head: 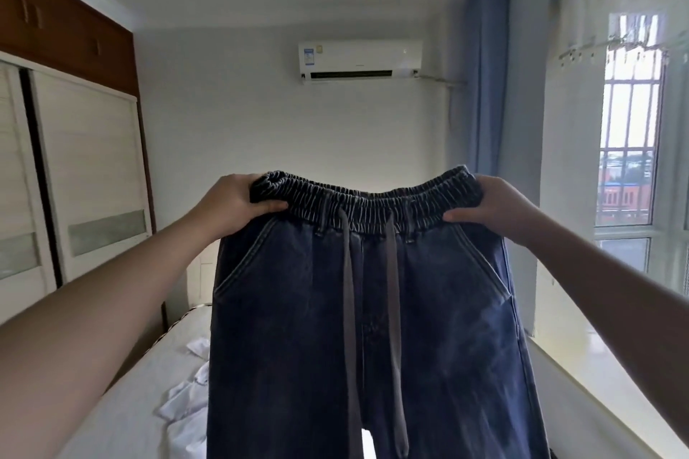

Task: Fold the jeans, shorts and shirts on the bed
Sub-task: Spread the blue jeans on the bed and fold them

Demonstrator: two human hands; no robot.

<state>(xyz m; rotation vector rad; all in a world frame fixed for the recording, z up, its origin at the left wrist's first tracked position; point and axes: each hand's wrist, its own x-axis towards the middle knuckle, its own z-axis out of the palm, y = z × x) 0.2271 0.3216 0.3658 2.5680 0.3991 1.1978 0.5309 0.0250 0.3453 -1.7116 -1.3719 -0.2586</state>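
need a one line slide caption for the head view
Both hands, left hand and right hand, hold dark jeans up by the elastic waistband above the bed.

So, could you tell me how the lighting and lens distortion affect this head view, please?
Head view: daylight from the window backlights the jeans, leaving them dark; wide-angle distortion bows the wardrobe and stretches both forearms; the window area looks smeared.
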